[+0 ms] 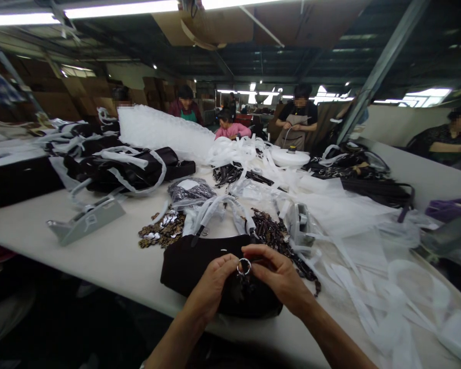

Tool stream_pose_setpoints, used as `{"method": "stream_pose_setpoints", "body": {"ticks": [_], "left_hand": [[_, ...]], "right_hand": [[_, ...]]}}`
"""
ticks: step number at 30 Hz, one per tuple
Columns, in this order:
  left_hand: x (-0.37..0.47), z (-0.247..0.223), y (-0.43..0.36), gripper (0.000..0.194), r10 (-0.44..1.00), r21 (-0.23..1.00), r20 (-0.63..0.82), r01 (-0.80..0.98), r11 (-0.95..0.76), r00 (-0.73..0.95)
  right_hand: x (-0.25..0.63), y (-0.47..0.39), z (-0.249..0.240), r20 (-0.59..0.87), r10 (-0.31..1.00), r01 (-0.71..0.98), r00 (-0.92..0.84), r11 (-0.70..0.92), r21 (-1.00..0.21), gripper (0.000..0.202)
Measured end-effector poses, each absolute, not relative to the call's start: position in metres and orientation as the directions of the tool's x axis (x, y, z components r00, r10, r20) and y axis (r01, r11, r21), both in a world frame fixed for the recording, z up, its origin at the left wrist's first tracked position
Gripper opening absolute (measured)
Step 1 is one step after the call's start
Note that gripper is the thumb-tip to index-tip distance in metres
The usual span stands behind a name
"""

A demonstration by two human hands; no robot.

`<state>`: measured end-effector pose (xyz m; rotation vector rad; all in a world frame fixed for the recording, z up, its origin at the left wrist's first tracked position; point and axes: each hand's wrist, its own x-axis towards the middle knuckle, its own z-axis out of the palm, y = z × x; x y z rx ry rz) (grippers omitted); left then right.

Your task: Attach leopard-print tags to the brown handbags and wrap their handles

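Hands: close together over the bag, the ring between them.
Left hand [219, 274]: thumb and fingers pinched on the ring's left side.
Right hand [275, 269]: thumb and bent fingers at the ring's right side; whether they grip it, I cannot tell.
Ring [244, 266]: silvery, held above the bag's front, with a dark, blurred charm [240, 288] hanging below it.
Bag [186, 264]: black, lying at the near edge of the worktop [138, 277], its wrapped handles [215, 206] raised on the far side.
Tags [162, 229]: a brown and white heap, just left of the handles.
Chains [271, 230]: a dark heap right of the handles, trailing toward the near edge.
Packet [191, 192]: clear plastic with dark contents, beyond the tags.
Dispenser [90, 221]: grey-green, near the worktop's left part of the near edge.
Other bags [132, 166]: black, piled toward the far left corner.
Co-worker [298, 120]: standing beyond the far edge, apron on, holding a strip.
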<state>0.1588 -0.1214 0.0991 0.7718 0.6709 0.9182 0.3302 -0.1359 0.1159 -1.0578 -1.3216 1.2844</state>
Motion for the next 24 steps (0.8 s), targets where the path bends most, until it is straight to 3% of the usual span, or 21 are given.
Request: {"method": "stream_pose_setpoints", "body": {"ticks": [3, 5, 12, 18, 24], "left_hand": [[0.164, 0.100, -0.119, 0.020, 0.807, 0.724, -0.227, -0.460, 0.514, 0.545], [0.171, 0.102, -0.117, 0.022, 0.752, 0.693, -0.248, -0.430, 0.578, 0.611], [0.182, 0.104, -0.114, 0.027, 0.739, 0.797, -0.155, -0.359, 0.485, 0.655], [0.172, 0.096, -0.118, 0.045, 0.740, 0.850, -0.175, -0.279, 0.446, 0.650], [0.174, 0.090, -0.117, 0.041, 0.736, 0.863, -0.194, -0.244, 0.442, 0.648]], "right_hand": [[0.334, -0.135, 0.126, 0.239, 0.938, 0.133, -0.250, 0.278, -0.951, 0.012], [0.338, -0.133, 0.133, 0.261, 0.930, 0.168, -0.260, 0.310, -0.936, 0.007], [0.365, -0.120, 0.150, -0.010, 0.992, 0.265, -0.127, 0.024, -0.964, 0.018], [0.374, -0.113, 0.136, -0.208, 0.973, 0.097, -0.103, -0.198, -0.975, 0.026], [0.371, -0.111, 0.130, -0.256, 0.958, 0.054, -0.132, -0.251, -0.966, 0.031]]}}
